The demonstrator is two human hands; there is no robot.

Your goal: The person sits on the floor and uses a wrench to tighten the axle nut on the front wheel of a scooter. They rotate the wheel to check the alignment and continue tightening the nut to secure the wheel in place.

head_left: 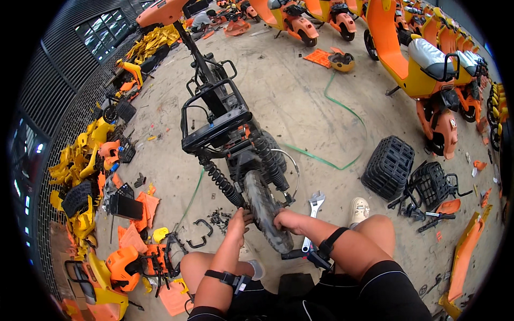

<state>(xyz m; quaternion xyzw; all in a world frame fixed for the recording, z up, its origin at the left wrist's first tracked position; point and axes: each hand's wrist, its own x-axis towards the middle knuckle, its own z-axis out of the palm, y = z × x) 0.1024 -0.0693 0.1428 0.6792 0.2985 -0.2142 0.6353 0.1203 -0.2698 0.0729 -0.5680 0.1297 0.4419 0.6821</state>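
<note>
In front of me stands a stripped scooter frame [214, 131], its rear wheel [262, 203] between my knees. My left hand [239, 220] is at the wheel's left side, by the foot of the coil shock absorber [222, 182], fingers curled in near the axle. On the opposite side my right hand [287, 220] is closed against the wheel near the hub. What either hand grips is hidden. A large adjustable wrench [317, 201] lies on the floor beyond my right forearm, which crosses it. Partly under that forearm is a dark tool with red and blue parts [316, 259].
Black hooked brackets [202, 235] and loose small hardware [218, 218] lie left of the wheel. Orange and yellow panels [80, 160] pile along the left wall. Black baskets [389, 167] sit at right, beneath parked scooters [412, 69]. A green hose [350, 109] crosses the floor.
</note>
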